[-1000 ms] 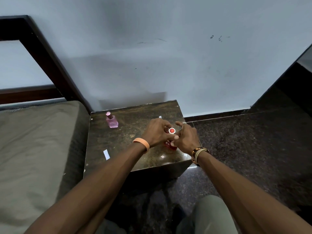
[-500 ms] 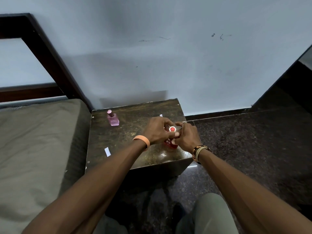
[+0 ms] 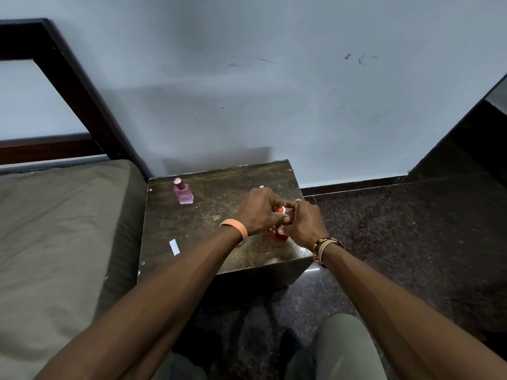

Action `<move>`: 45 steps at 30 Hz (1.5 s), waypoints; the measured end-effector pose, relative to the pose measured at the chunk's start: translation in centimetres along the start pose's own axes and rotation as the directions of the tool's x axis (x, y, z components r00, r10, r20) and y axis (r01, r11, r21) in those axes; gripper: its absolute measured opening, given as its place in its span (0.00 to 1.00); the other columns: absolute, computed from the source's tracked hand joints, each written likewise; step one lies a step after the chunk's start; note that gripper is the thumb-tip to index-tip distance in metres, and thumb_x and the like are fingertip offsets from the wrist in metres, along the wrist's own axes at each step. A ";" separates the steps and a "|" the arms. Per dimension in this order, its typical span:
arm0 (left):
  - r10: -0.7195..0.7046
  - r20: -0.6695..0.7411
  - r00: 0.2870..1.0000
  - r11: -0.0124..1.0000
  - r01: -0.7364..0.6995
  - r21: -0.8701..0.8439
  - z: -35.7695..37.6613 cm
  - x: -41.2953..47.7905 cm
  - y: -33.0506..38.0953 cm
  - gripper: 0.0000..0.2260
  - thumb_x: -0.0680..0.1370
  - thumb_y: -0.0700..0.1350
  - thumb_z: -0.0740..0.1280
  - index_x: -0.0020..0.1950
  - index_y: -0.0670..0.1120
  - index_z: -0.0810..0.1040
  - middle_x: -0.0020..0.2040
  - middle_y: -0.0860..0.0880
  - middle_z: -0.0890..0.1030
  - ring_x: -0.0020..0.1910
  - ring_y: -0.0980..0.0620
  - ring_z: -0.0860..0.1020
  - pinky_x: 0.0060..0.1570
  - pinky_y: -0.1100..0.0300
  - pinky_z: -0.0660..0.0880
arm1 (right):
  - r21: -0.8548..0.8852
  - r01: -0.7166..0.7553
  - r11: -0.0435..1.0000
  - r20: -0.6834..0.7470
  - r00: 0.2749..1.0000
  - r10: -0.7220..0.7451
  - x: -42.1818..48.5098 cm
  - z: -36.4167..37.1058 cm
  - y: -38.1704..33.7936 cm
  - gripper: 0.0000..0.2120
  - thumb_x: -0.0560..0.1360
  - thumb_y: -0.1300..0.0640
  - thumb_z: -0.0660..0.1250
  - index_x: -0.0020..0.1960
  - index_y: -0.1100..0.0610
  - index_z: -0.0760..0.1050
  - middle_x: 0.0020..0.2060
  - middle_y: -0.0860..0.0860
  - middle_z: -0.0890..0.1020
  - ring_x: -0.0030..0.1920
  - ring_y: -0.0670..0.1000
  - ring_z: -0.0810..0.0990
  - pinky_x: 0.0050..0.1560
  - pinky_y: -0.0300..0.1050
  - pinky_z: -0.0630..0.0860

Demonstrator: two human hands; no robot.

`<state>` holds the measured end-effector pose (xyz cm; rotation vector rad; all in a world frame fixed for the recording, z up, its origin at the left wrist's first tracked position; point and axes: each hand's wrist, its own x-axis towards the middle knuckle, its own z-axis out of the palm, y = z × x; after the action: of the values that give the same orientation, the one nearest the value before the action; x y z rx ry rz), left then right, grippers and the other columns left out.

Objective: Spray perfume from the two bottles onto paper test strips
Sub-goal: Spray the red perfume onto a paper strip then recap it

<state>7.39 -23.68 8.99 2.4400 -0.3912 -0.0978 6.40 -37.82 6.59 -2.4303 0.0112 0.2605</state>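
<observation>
Red glass perfume bottle (image 3: 277, 235) upright on the dark mottled table top (image 3: 219, 193), clasped from both sides. Left hand (image 3: 258, 212) curled round its top, close about the round red cap (image 3: 279, 209); right hand (image 3: 304, 226) wrapped round the body, thumb against the glass. Well left of the grip and farther back, a pink square perfume bottle (image 3: 183, 192), upright, untouched. Left of the grip and nearer, a white paper test strip (image 3: 174, 247) flat on the table. Just behind the left knuckles, the tip of a second white strip (image 3: 261, 186). Orange wristband (image 3: 236, 231) on the left wrist, beaded bracelet (image 3: 326, 246) on the right.
</observation>
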 end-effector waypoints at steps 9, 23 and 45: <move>-0.190 0.013 0.982 0.951 0.187 -0.247 0.7 -1.7 -2.9 0.36 0.64 0.53 0.80 0.70 0.49 0.74 0.59 0.48 0.78 0.54 0.53 0.78 0.53 0.57 0.77 | 0.067 0.031 0.997 -0.040 0.999 -0.028 -0.9 0.7 0.4 0.14 0.69 0.61 0.76 0.54 0.52 0.84 0.46 0.50 0.87 0.46 0.47 0.83 0.46 0.36 0.78; -0.346 0.092 0.934 0.844 0.352 -0.405 3.8 -1.6 -6.0 0.17 0.74 0.33 0.70 0.61 0.44 0.80 0.57 0.47 0.83 0.57 0.51 0.80 0.62 0.52 0.76 | 0.560 -0.271 0.783 -0.230 0.857 0.461 -3.1 7.4 1.9 0.17 0.71 0.60 0.76 0.59 0.52 0.81 0.47 0.47 0.85 0.50 0.49 0.84 0.56 0.46 0.78; -0.511 -0.231 0.828 0.727 0.273 -0.630 -0.6 6.8 -8.1 0.14 0.72 0.35 0.74 0.57 0.40 0.81 0.51 0.42 0.84 0.51 0.48 0.82 0.52 0.57 0.80 | 0.458 -0.080 0.885 -0.249 0.944 0.214 11.3 3.7 -3.2 0.19 0.72 0.66 0.71 0.60 0.53 0.79 0.52 0.50 0.85 0.53 0.49 0.83 0.59 0.45 0.78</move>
<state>16.00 -19.36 4.58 1.8270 0.3292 0.0824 17.06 -32.28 3.73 -1.9888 0.3558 -0.0404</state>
